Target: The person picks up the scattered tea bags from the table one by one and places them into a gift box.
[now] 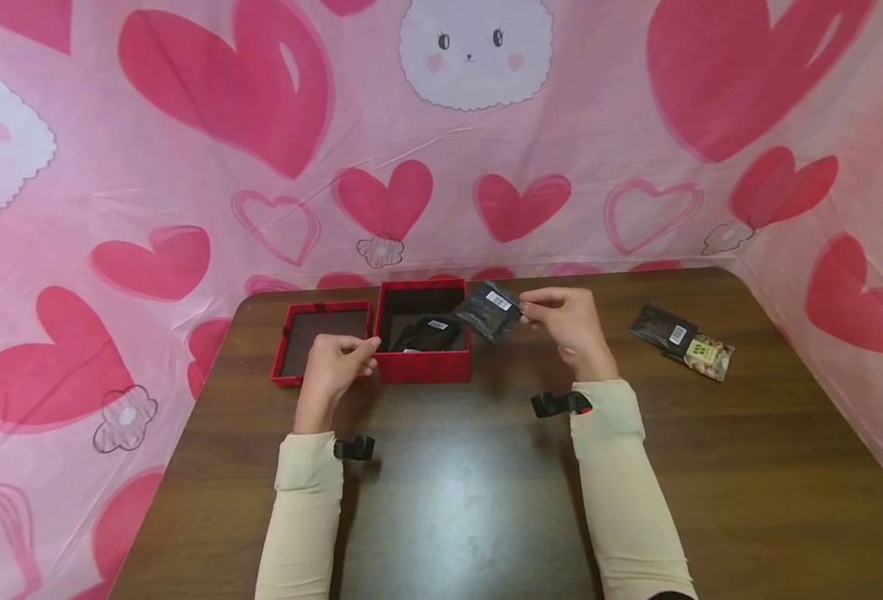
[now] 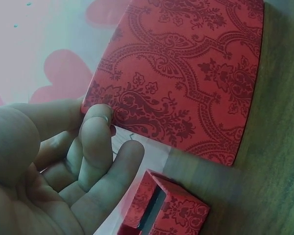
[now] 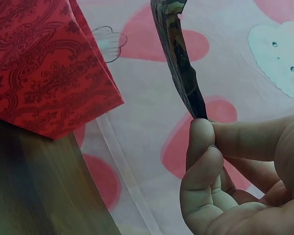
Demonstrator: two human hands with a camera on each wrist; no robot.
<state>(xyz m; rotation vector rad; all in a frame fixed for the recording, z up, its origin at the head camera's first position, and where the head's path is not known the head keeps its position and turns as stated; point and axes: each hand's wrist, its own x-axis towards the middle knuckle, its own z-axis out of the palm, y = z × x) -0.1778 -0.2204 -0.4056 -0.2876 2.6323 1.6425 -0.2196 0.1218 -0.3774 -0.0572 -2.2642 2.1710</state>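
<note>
My right hand (image 1: 569, 325) pinches a small dark plastic packet (image 1: 489, 310) with a white barcode label by its edge, just right of the red box (image 1: 422, 368). Edge-on in the right wrist view, the packet (image 3: 179, 58) juts up from between thumb and finger. With thumb and fingertips, my left hand (image 1: 336, 367) grips the box's near left corner; the left wrist view shows the box's patterned red side (image 2: 181, 73) there. Several dark packets (image 1: 429, 333) lie inside the box, partly hidden by its front wall.
Left of the box lies its red lid (image 1: 328, 321), dark inside facing up. Two more packets (image 1: 659, 327), one with a yellow label, overlap on the brown table (image 1: 456, 500) at the right. A pink heart-patterned cloth (image 1: 449, 142) hangs behind the table.
</note>
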